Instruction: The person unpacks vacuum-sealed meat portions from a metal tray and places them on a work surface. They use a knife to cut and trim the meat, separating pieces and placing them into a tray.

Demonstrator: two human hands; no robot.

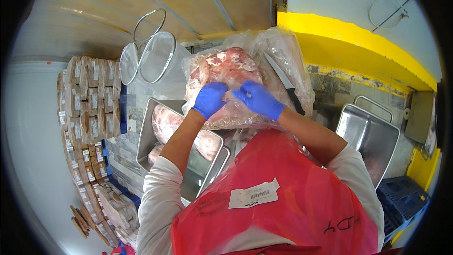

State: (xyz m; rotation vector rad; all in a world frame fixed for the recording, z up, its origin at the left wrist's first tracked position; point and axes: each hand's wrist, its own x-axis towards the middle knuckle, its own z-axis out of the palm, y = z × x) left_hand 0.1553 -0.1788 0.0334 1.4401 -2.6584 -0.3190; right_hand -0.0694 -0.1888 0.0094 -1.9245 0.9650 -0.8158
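A large cut of raw pink meat [231,61] in clear plastic wrapping [217,122] lies in front of me. My blue-gloved left hand [209,98] has its fingers closed on the plastic at the near left of the meat. My blue-gloved right hand [258,99] grips the plastic at the near middle, close to the left hand. A black-handled knife [283,78] rests on crumpled plastic [292,52] to the right of the meat. More wrapped meat [165,125] sits in a steel bin [145,130] below left of my hands.
Stacked cardboard boxes [94,99] stand on blue pallets at the left. A hoop-framed clear bag [151,61] is at the upper left. A steel tub [368,137] is at the right, above blue plastic crates [401,198]. A yellow ledge [354,47] runs along the upper right.
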